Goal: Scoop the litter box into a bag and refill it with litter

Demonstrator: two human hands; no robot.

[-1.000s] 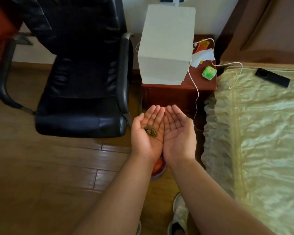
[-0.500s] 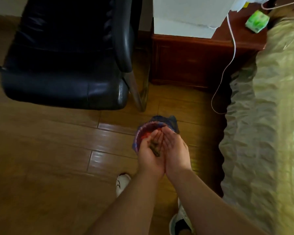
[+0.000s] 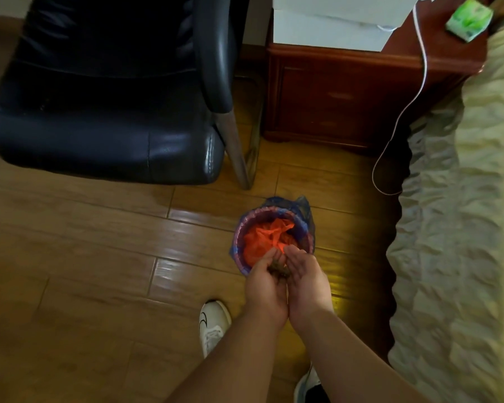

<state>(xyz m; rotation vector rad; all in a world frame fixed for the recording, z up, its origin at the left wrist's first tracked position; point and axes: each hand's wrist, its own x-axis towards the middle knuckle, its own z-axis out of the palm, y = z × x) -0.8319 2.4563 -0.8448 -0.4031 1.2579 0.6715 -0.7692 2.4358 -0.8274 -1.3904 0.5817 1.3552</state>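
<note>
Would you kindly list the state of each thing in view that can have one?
left hand: cupped beside the right, holding brownish clumps, over the bin's near rim.
right hand: open, cupped against the left.
brownish clumps: between the palms, not yet dropped.
bin: upright on the floor, lined with a blue bag.
orange bag: crumpled inside the bin.
office chair: unoccupied.
white cable: hanging off the nightstand.
</note>
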